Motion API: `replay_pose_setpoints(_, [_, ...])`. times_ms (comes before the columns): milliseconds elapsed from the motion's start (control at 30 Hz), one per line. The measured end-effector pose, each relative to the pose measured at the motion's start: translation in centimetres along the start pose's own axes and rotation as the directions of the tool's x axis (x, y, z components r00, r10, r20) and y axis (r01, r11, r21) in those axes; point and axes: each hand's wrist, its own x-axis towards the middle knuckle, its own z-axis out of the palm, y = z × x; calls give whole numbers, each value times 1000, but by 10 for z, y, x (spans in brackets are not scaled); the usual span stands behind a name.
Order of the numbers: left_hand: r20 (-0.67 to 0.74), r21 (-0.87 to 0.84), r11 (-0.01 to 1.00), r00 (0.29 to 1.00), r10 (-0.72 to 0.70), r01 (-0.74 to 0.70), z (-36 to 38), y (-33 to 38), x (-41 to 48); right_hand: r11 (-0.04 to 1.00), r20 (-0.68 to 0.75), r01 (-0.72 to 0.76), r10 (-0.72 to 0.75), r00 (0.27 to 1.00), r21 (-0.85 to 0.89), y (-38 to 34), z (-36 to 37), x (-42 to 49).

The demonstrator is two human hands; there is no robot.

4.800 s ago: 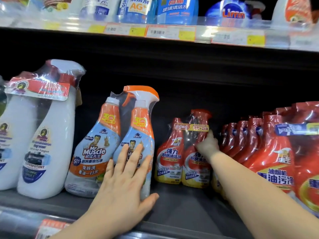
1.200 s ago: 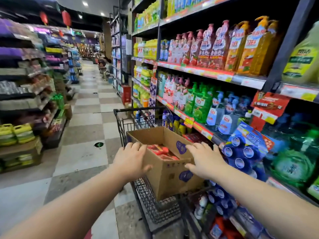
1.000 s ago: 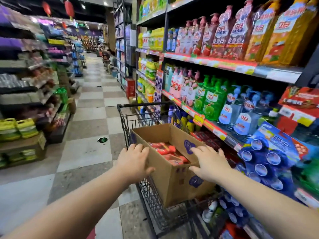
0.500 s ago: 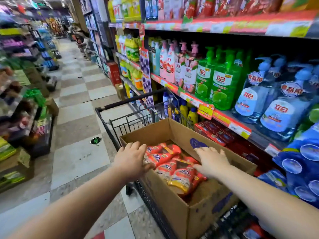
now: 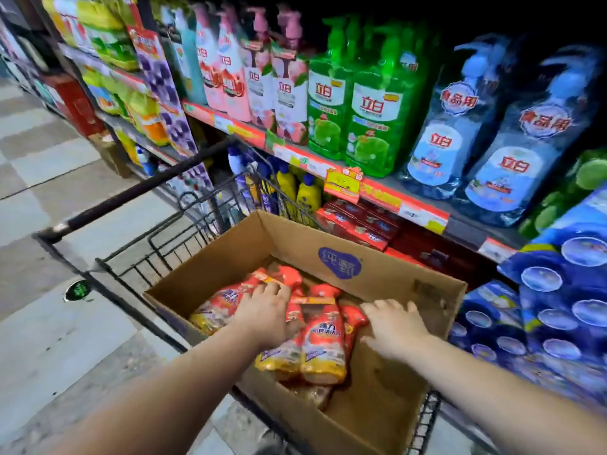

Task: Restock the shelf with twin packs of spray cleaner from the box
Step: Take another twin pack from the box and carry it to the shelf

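An open cardboard box (image 5: 345, 257) sits in a black wire shopping cart (image 5: 131, 195). Inside lie twin packs of spray cleaner, red bottles with yellow bases wrapped in clear film. One twin pack (image 5: 323, 343) lies in the middle of the box, and another pack (image 5: 220, 305) lies to its left. My left hand (image 5: 266, 318) is palm down over the middle pack's left bottle, with fingers closing around it. My right hand (image 5: 394, 326) has its fingers spread and touches the pack's right side near the box wall.
Store shelving runs along the right, with green dish soap bottles (image 5: 358, 103), blue bottles (image 5: 492, 142) and pink ones (image 5: 230, 70). Blue wrapped packs (image 5: 558, 310) crowd close to the box's right. Tiled aisle floor (image 5: 65, 323) lies to the left.
I turned from the shelf to the cart. My hands went from the box rim down into the box and onto the middle twin pack.
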Motion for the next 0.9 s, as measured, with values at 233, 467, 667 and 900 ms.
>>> replay_pose_setpoints(233, [317, -45, 998, 947, 57, -45, 37, -45, 67, 973, 175, -159, 130, 976, 165, -31, 25, 53])
replay_pose_setpoints(467, [521, -142, 990, 850, 77, -2, 87, -51, 95, 848, 386, -379, 231, 893, 370, -39, 73, 90])
replay_pose_setpoints(667, [580, -195, 974, 814, 23, 111, 111, -39, 111, 659, 438, -501, 278, 855, 561, -48, 105, 111])
replay_pose_setpoints(900, [574, -243, 936, 816, -73, 255, 128, -40, 119, 433, 450, -583, 377, 810, 687, -54, 127, 128])
